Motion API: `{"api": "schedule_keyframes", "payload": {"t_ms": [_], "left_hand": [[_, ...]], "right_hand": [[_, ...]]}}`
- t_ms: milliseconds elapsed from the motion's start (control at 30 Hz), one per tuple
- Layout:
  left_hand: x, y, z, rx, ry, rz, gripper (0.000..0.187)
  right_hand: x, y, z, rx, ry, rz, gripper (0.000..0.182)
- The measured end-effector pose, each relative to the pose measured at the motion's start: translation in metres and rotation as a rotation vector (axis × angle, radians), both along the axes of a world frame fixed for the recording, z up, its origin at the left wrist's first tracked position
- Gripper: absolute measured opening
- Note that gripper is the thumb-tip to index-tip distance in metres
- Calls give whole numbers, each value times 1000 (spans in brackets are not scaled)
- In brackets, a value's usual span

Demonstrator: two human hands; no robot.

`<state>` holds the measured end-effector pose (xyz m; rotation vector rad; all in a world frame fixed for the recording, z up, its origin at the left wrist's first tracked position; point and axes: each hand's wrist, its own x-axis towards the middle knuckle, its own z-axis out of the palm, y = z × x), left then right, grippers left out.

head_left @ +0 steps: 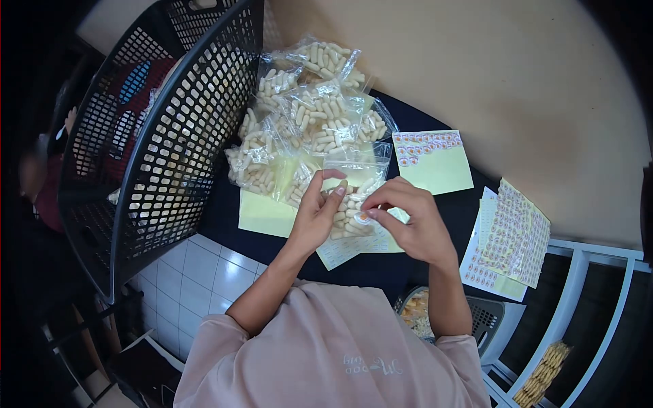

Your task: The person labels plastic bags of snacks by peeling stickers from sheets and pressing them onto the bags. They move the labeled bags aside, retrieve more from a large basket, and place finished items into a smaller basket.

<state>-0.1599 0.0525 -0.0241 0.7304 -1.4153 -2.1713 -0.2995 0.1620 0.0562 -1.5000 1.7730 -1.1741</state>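
A clear zip bag point(354, 202) of pale, finger-shaped pieces is in front of me, its zip edge facing away. My left hand point(316, 212) grips the bag's left side, thumb lying over the front. At the bag's lower right, my right hand point(411, 221) pinches a small round sticker point(363, 218) with an orange centre against the plastic. Under the bag lies a sheet of stickers point(340, 253), partly covered. Just beyond are several more filled bags point(316, 112), heaped on pale yellow sheets point(262, 212).
A large black plastic basket point(180, 136) stands at the left. Right of the heap lies a part-used sticker sheet point(432, 170), with fuller sticker sheets point(513, 234) farther right. A grey basket point(486, 319) and a white rack point(571, 299) stand below. Another person's hand point(71, 119) shows far left.
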Motion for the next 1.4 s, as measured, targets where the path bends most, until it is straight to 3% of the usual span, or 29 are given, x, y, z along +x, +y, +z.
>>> {"api": "schedule_keyframes", "payload": {"t_ms": [200, 367, 633, 767, 833, 867, 933, 967, 1000, 1067, 1200, 1400], "left_hand": [[6, -1, 8, -219, -61, -37, 18], [8, -1, 16, -178, -93, -84, 20], [6, 3, 2, -187, -66, -74, 19], [7, 6, -1, -262, -123, -62, 20], [7, 7, 0, -279, -113, -49, 20], [6, 7, 2, -215, -45, -3, 20], [4, 6, 9, -151, 22, 31, 19], [2, 6, 13, -155, 73, 37, 20], [2, 7, 16, -157, 121, 43, 20], [0, 7, 16, -151, 130, 26, 21], [-6, 15, 16, -124, 144, 10, 26], [-5, 12, 7, -135, 20, 15, 29]], "right_hand": [[7, -4, -9, 44, 18, -61, 11], [10, -4, -9, 94, -38, -88, 13], [13, -7, -9, 94, 208, -45, 17], [18, -6, -22, 71, 102, -86, 25], [19, -5, -27, 46, 380, -259, 38], [21, -5, -31, 47, 380, -267, 38], [26, -4, -45, -17, -243, -568, 49], [23, -1, -54, -4, -552, -556, 57], [24, 1, -53, -5, -554, -561, 57], [30, 6, -50, 57, -838, -365, 59], [36, 9, -59, 8, -703, -401, 47], [42, 18, -61, -11, -788, -405, 40]]}}
